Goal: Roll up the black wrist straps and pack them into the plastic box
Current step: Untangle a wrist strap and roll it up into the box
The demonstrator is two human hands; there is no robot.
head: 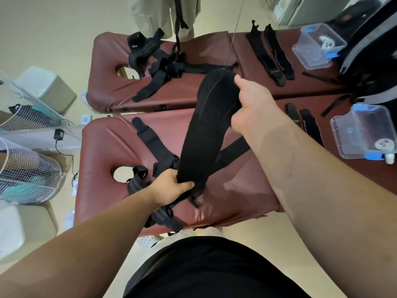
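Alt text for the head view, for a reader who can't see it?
Two bare hands hold a black wrist strap above a maroon table: the left hand grips its near end, the right hand its far end. More black straps lie on the table, and a clear plastic box sits at its right.

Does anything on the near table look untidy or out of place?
Yes. The loose straps beside the face hole of the table lie crossed in a tangle, and the striped strap hangs over the near edge, where it might slip off. Two flat straps near the plastic box lie neatly.
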